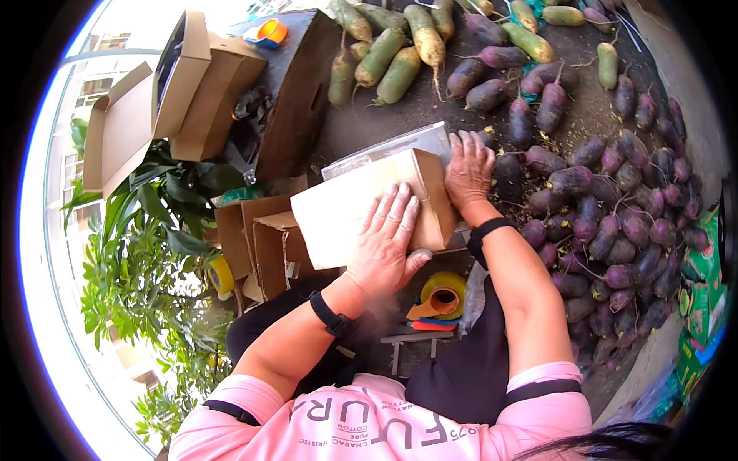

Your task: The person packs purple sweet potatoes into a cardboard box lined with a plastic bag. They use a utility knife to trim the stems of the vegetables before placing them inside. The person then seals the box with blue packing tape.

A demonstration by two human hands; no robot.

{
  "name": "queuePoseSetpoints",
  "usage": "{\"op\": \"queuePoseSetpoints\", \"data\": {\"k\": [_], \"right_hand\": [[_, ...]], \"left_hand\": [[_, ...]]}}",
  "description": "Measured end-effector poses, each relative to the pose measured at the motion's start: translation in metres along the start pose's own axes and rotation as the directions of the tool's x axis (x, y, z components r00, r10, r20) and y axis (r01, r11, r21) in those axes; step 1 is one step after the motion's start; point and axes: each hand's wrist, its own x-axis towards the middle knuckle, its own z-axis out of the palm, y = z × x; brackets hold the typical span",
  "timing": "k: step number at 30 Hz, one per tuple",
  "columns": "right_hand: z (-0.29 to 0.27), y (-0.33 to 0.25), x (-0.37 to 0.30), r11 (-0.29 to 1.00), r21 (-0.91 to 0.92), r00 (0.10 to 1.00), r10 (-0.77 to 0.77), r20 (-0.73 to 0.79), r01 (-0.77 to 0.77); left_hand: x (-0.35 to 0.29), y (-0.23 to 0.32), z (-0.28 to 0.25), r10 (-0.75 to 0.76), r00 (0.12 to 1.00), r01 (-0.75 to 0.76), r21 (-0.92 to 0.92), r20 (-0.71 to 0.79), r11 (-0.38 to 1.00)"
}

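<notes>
A closed brown cardboard box (346,203) lies in front of me at knee height. My left hand (384,246) presses flat on its top, fingers spread toward the box's right end. My right hand (467,170) rests on the far right corner of the box, fingers spread over the edge next to a clear plastic sheet (392,146). Neither hand grips anything. Both wrists wear dark bands.
Purple radishes (607,207) are heaped on the ground at the right, green-white ones (392,61) farther up. Open cardboard boxes (184,84) stand at the left by leafy plants (146,253). A tape dispenser with a yellow roll (438,296) sits near my knees; another yellow tape roll (221,275) lies left.
</notes>
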Motion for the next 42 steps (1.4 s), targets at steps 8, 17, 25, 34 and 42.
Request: {"op": "queuePoseSetpoints", "data": {"k": [8,17,25,34,42], "right_hand": [[-0.041,0.008,-0.044,0.991,0.104,0.991,0.078,0.11,-0.09],[-0.052,0.014,-0.085,0.543,0.372,0.624,0.408,0.667,-0.753],[-0.028,-0.006,-0.074,0.384,0.378,0.521,0.4,0.754,-0.842],[-0.074,-0.034,-0.019,-0.22,0.258,0.196,0.267,0.943,-0.941],[-0.03,-0.031,-0.062,-0.095,0.484,0.411,0.404,0.817,-0.87]], "left_hand": [[-0.118,-0.104,0.014,-0.512,0.849,0.505,-0.085,-0.131,0.859],[-0.059,-0.158,0.019,-0.749,0.656,0.342,-0.921,0.092,0.186],[0.009,-0.192,-0.009,-0.803,0.563,0.601,-0.764,0.196,0.235],[-0.001,-0.199,0.003,-0.807,0.583,0.601,-0.719,0.094,0.35],[0.011,-0.198,-0.017,-0.75,0.613,0.606,-0.756,0.247,0.246]]}}
